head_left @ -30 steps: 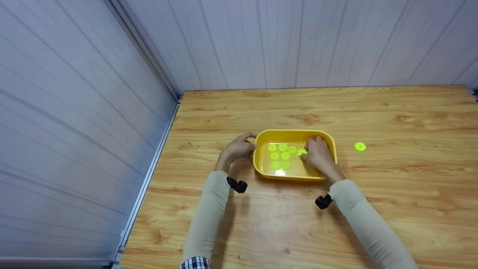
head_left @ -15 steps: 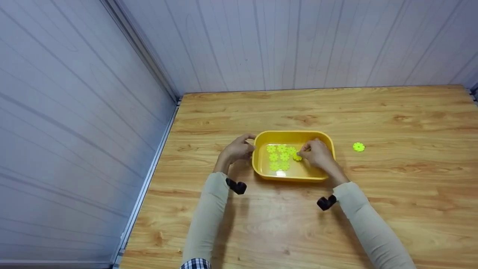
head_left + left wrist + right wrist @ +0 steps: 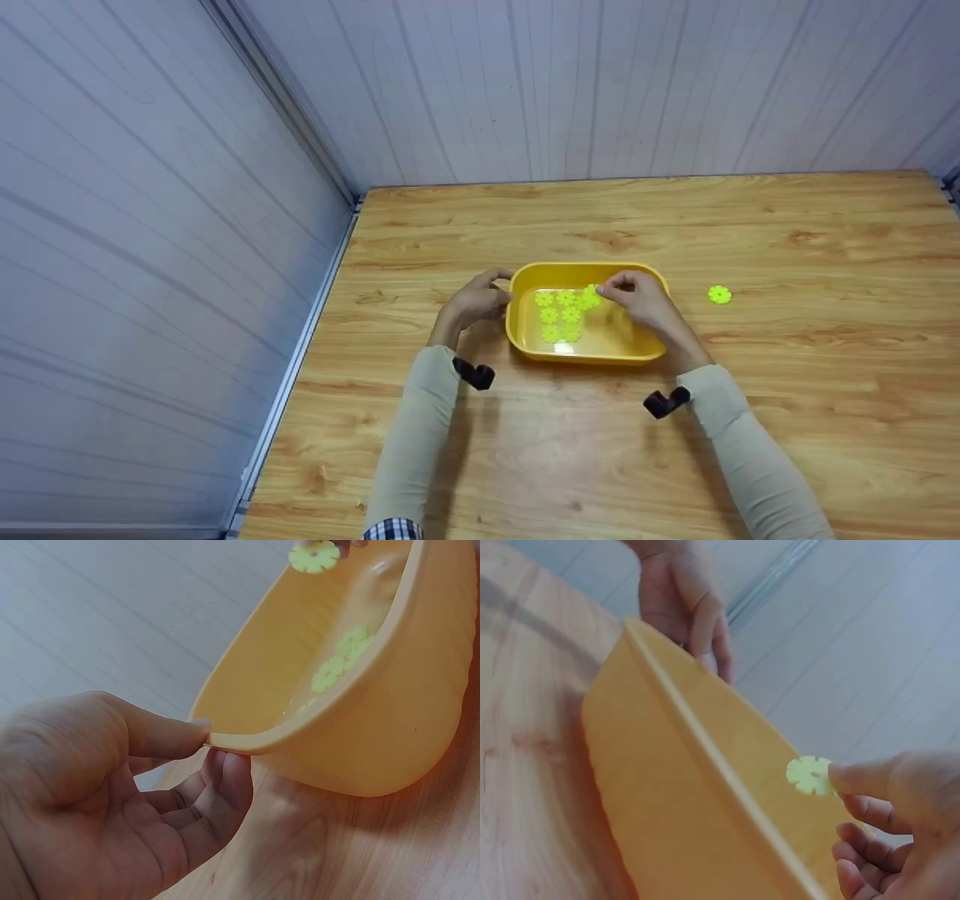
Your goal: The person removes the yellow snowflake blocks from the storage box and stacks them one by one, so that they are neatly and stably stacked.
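Observation:
A yellow plastic basin (image 3: 622,358) stands on the wooden table. My left hand (image 3: 478,300) pinches its left rim between thumb and fingers, as the left wrist view shows up close. Over the basin's right half, my right hand (image 3: 641,300) pinches a flower-shaped disc (image 3: 810,775) by its edge; the disc is bright yellow-green, with notches round it and a small hole. Several like discs (image 3: 330,675) lie flat on the basin floor, in the left and middle part. In the right wrist view the basin wall hides them.
One more flower-shaped disc (image 3: 719,295) lies on the table (image 3: 810,360) to the right of the basin. Pale panelled walls (image 3: 600,90) stand behind the table and along its left side.
My right hand has picked a flower-shaped disc off the basin floor and raised it up and slightly away from me. The left hand keeps its hold on the rim.

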The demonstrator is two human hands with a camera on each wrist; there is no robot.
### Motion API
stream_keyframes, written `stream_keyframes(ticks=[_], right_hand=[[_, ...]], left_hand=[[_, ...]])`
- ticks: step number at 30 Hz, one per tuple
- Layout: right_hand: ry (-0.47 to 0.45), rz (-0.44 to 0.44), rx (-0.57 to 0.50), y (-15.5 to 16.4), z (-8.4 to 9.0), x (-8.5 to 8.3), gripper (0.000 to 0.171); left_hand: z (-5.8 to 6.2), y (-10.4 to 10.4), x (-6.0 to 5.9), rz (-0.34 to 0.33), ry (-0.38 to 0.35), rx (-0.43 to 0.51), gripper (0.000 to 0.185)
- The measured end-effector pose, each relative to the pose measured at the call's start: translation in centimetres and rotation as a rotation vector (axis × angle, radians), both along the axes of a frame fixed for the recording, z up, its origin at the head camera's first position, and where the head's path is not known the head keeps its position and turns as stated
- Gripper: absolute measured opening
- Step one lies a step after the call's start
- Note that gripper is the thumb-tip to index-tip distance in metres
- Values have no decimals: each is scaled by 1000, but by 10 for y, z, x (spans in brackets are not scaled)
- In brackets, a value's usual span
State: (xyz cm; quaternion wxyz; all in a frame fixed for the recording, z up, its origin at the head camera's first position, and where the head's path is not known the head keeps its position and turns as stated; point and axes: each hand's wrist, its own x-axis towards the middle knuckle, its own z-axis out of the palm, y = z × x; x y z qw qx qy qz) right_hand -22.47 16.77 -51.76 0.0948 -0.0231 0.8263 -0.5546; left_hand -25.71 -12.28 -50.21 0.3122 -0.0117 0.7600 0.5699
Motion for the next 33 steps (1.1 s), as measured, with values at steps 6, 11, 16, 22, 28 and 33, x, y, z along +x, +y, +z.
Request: stream_keyframes(ticks=[6,11,16,22,28,33], right_hand=[[-17,-20,-65,4,5,0,37],[-37,-31,-101,8,11,-1,41],[-47,-59,-111,15,16,-1,42],[-57,-114,-88,25,21,-1,46],[-111,-170,-134,36,27,-1,51],[-109,-190,-114,49,29,-2,54]], left_hand=[[-1,0,-1,4,0,-19,39],[0,-1,-1,6,11,-27,39],[0,-1,0,8,12,-22,40],[0,0,1,5,12,-17,39],[0,-1,1,11,18,-10,41],[0,0,0,19,13,-10,40]])
